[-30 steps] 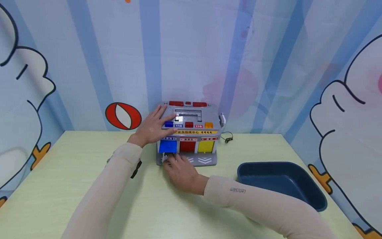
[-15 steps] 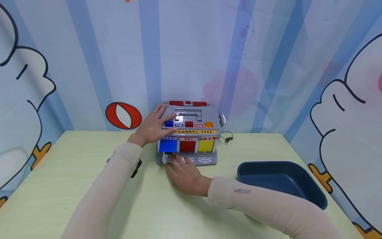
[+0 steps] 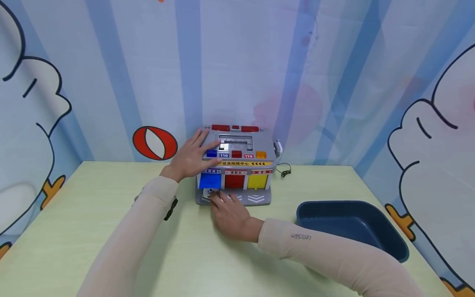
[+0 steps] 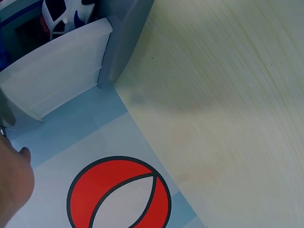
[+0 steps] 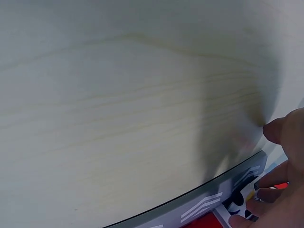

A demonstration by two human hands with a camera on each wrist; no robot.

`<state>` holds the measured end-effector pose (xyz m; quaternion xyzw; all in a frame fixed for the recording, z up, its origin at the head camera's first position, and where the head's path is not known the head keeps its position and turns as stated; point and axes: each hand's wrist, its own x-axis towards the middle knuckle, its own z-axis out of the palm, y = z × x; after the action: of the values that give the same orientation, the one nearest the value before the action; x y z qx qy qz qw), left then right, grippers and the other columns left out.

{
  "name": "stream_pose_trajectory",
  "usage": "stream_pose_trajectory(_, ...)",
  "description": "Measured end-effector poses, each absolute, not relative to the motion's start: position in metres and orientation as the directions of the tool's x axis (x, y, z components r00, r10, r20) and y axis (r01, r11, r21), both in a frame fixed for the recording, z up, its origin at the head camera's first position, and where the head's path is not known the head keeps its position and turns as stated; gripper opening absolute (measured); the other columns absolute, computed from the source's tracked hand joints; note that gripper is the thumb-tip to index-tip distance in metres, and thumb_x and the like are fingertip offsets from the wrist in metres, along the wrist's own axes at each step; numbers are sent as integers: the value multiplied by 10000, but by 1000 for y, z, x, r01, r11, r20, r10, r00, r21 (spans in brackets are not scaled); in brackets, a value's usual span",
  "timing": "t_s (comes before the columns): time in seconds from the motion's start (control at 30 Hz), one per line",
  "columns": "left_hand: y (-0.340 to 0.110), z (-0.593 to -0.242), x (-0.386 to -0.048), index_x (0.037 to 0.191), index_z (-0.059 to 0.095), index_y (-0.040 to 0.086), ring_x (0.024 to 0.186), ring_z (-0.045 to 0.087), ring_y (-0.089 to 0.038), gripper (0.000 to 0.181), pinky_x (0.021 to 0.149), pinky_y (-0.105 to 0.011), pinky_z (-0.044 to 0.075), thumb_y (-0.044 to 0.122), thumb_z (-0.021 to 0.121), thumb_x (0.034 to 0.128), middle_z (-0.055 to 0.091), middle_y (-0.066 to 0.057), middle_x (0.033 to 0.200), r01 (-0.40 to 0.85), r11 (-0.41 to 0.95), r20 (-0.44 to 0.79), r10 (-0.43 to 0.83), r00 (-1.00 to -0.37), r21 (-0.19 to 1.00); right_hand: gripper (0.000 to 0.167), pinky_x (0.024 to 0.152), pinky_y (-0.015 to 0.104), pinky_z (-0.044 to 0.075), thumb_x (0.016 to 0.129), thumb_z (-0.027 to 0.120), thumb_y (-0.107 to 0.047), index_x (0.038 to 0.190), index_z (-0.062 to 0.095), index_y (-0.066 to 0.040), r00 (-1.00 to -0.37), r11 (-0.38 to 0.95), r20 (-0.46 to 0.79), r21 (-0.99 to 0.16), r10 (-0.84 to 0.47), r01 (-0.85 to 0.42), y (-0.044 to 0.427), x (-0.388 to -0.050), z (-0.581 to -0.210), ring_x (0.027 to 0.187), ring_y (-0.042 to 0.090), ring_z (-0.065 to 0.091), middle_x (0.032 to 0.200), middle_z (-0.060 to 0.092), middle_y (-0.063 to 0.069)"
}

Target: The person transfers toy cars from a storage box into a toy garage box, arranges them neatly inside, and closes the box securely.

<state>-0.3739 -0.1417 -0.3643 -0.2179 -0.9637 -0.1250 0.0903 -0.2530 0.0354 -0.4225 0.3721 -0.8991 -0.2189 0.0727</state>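
A grey toy garage point(image 3: 264, 143) with blue, red and yellow doors stands at the back of the table. Its blue door point(image 3: 210, 181) is lifted outward at the bottom. Below it, a small white toy car with dark marks point(image 3: 208, 192) sits partly in the doorway; the left wrist view shows part of the car point(image 4: 69, 16) through the side. My left hand point(image 3: 188, 160) rests spread on the roof's left end. My right hand point(image 3: 231, 217) is on the grey ramp, its fingertips against the car. In the right wrist view, the thumb point(image 5: 274, 130) is apart from the car.
A dark blue tray point(image 3: 334, 206) stands on the table at right, partly behind the right forearm. A white handset-like part point(image 3: 278, 148) and a black coiled cord point(image 3: 285, 171) are at the garage's right side. A printed curtain hangs behind.
My right hand has shifted slightly right along the ramp, and more of the toy car shows beside its fingers. My left hand stays on the roof.
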Motion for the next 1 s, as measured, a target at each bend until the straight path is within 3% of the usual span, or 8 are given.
stream_pose_trajectory(0.17,-142,-365,-374,1575,284,324,1575,-45,-313,763,1243,-579,135,679,443,918,20,-65,1707,438,876,229,393,-890,199,662,1220,455,304,1015,484,-488,1549,369,-113,-737,663,-88,375,-670,-647,37,-252,-422,1522,250,283,1648,298,59)
stream_pose_trajectory(0.33,-142,-367,-373,1576,284,318,1575,-43,-315,767,1243,-577,138,679,443,919,23,-68,1706,437,877,224,393,-892,201,746,1243,483,229,1013,408,-572,1584,271,-112,-765,721,-190,259,-615,-643,40,-255,-423,1563,252,170,1684,191,55)
stream_pose_trajectory(0.53,-141,-365,-373,1578,272,323,1575,-51,-311,773,1240,-585,139,682,442,916,17,-69,1706,439,876,229,394,-890,201,774,1251,490,193,1016,354,-594,1597,213,-103,-763,735,-179,205,-621,-646,43,-263,-420,1569,253,137,1699,110,62)
stream_pose_trajectory(1.0,-141,-365,-374,1574,289,322,1576,-42,-306,769,1243,-579,136,680,449,913,26,-57,1707,438,875,233,391,-890,208,798,1252,487,202,1004,372,-609,1590,235,-84,-754,731,-164,184,-636,-657,39,-272,-420,1556,272,176,1692,149,84)
